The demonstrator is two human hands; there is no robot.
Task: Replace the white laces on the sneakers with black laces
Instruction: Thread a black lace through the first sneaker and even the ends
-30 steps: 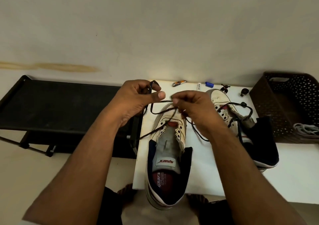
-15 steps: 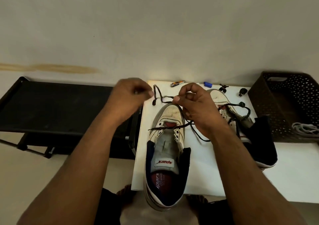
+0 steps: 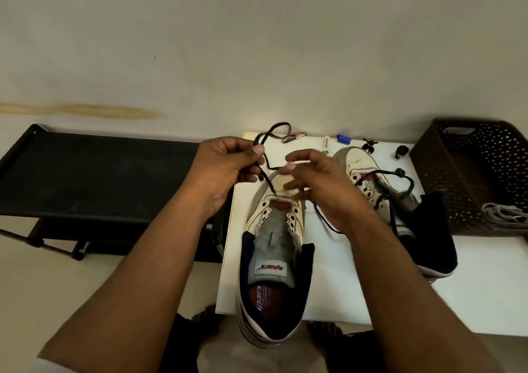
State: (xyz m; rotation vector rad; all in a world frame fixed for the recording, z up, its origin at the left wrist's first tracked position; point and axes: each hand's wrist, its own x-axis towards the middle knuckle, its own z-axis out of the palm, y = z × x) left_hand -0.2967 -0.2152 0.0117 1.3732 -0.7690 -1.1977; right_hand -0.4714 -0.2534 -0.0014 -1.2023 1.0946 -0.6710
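Lacing the near sneaker (image 3: 275, 247), early stage: only the lowest eyelets by the toe carry the black lace (image 3: 265, 179); the rows nearer the tongue stand bare.

Left hand (image 3: 221, 169) pinching one end of the black lace between thumb and forefinger, a loop rising above toward the wall. Right hand (image 3: 313, 178) with fingers spread and loosely curved, thumb and forefinger tips close to the lace's other run; whether actually gripping it, hard to tell in the blur.

Next, probably: evening the two ends, then feeding each tip across into the next eyelet, pulling snug without twisting.

Sitting on the white table (image 3: 357, 287), toe to the wall, heel hanging over the near edge. On the tongue label, "sparx" upside down; on the red insole, lettering too partial to read. Farther right, second sneaker (image 3: 371, 178) already threaded loosely with black lace. A small white tube (image 3: 326, 143) near the wall with unreadable print. At far right, a dark basket (image 3: 468, 172) holding pale cords, likely the white laces (image 3: 503, 214).
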